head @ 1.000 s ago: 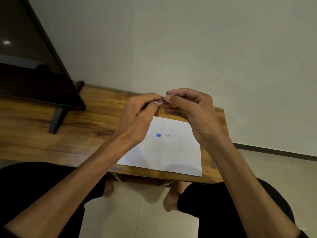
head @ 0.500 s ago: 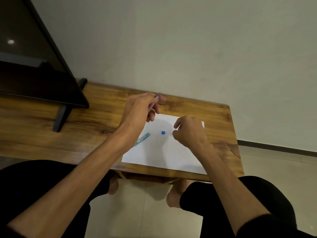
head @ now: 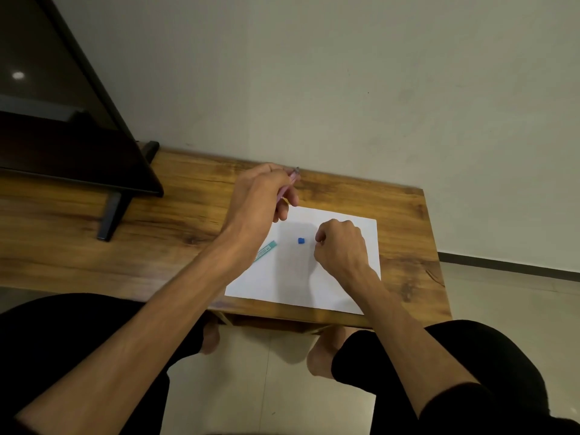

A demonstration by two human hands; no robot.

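A left hand [head: 260,196] grips a pink pencil [head: 288,184] at the white sheet's [head: 292,277] 11 o'clock. The right hand [head: 340,246] lies curled on the sheet, with a blue cube [head: 301,240] at its 9 o'clock; whether it pinches anything cannot be told.

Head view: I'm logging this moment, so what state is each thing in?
left hand, raised, grips the pink pencil.
pink pencil, tilted, far end past the fingers.
right hand, fingers curled, over the white sheet.
white sheet, flat on the table.
blue piece, loose on the sheet.
teal tube, flat at the sheet's left edge, partly hidden.
screen, dark.
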